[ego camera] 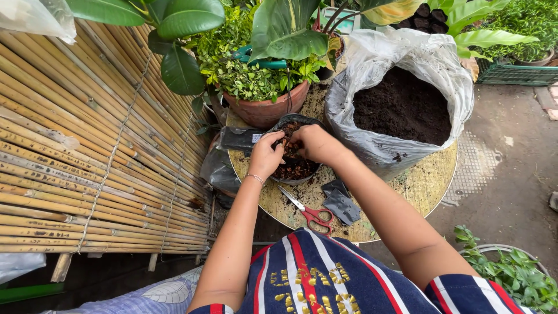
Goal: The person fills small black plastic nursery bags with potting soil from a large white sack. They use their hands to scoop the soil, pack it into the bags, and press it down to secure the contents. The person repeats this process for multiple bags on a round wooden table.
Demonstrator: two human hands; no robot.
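On the round table (pixel 424 186), both hands' grips dig into a soil-filled black bag (pixel 293 166); fingertips hidden, closure unclear.

Scissors (pixel 311 213) lie before the pot (pixel 296 168); soil bag (pixel 401 104) apparently right.

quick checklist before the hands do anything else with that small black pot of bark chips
1. Both hands on the pot: left hand and right hand at the small black pot: ok.
2. Pot resting on the round table: ok.
3. Scissors clear of the hands: ok.
4. Soil bag open and upright: ok.
5. What the fingers grip inside the pot: cannot tell.
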